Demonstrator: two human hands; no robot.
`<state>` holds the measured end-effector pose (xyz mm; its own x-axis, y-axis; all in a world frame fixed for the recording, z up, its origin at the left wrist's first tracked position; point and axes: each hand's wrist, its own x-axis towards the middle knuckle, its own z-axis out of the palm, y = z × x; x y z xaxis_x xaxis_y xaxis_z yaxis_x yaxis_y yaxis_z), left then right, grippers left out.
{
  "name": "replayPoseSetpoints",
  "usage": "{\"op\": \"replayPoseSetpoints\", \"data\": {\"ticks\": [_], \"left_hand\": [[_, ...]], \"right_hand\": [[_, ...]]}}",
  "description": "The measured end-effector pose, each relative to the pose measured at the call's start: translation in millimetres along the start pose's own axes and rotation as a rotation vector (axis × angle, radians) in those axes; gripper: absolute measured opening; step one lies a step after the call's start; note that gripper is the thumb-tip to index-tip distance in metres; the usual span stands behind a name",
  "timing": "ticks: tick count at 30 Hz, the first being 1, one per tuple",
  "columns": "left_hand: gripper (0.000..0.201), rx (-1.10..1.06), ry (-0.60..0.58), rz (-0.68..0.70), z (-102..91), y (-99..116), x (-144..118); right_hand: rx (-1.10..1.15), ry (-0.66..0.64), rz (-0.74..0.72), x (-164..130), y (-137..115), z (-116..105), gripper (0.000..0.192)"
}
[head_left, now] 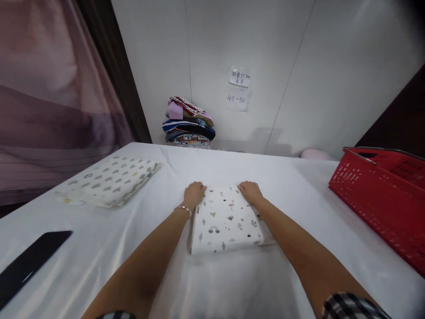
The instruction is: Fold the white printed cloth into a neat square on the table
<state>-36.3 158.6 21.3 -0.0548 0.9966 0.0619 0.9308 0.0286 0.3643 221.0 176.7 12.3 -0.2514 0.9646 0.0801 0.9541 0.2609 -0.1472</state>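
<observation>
A folded white cloth (226,221) with small printed figures lies on the white-covered table (299,199) in front of me. My left hand (194,194) rests on its far left corner, fingers curled over the edge; a thin bracelet sits on that wrist. My right hand (250,191) rests on the far right corner in the same way. Both forearms run along the cloth's two sides. Whether the fingers pinch the fabric or only press on it cannot be told.
A second folded patterned cloth (111,180) lies at the left. A red plastic basket (385,195) stands at the right edge. A stack of folded clothes (189,126) sits against the back wall. A dark flat object (29,261) lies near left. Paper notes (239,88) hang on the wall.
</observation>
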Motion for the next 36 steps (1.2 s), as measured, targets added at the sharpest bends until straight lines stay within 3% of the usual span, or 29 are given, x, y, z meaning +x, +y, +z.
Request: {"op": "replayPoseSetpoints", "data": {"ticks": [4,6,8,11,14,21,29,36], "left_hand": [[0.03,-0.008,0.115,0.147,-8.1,9.0,-16.6],[0.036,0.026,0.174,0.308,-6.6,15.9,-31.9],[0.042,0.104,0.149,0.406,0.4,20.1,-46.7],[0.057,0.186,0.046,0.318,15.5,18.6,-58.9],[0.065,0.201,0.026,0.25,25.7,13.9,-59.0],[0.065,0.191,-0.011,0.214,23.1,16.4,-57.2],[0.066,0.156,-0.027,0.215,24.1,15.3,-55.6],[0.06,0.084,0.013,0.198,19.5,14.1,-56.0]], "right_hand": [[0.017,0.038,-0.026,-9.0,-16.5,-2.7,0.044],[0.04,0.035,-0.125,-17.9,-29.9,-1.5,0.049],[0.072,-0.011,-0.24,-26.7,-42.0,1.8,0.055],[0.101,-0.098,-0.304,-34.6,-51.4,8.3,0.059],[0.101,-0.119,-0.297,-35.0,-52.2,12.6,0.06],[0.118,-0.174,-0.3,-30.2,-42.0,5.9,0.062],[0.116,-0.169,-0.01,-58.2,26.8,-9.1,0.057],[0.487,-0.06,0.25,-104.2,40.7,-2.9,0.057]]}}
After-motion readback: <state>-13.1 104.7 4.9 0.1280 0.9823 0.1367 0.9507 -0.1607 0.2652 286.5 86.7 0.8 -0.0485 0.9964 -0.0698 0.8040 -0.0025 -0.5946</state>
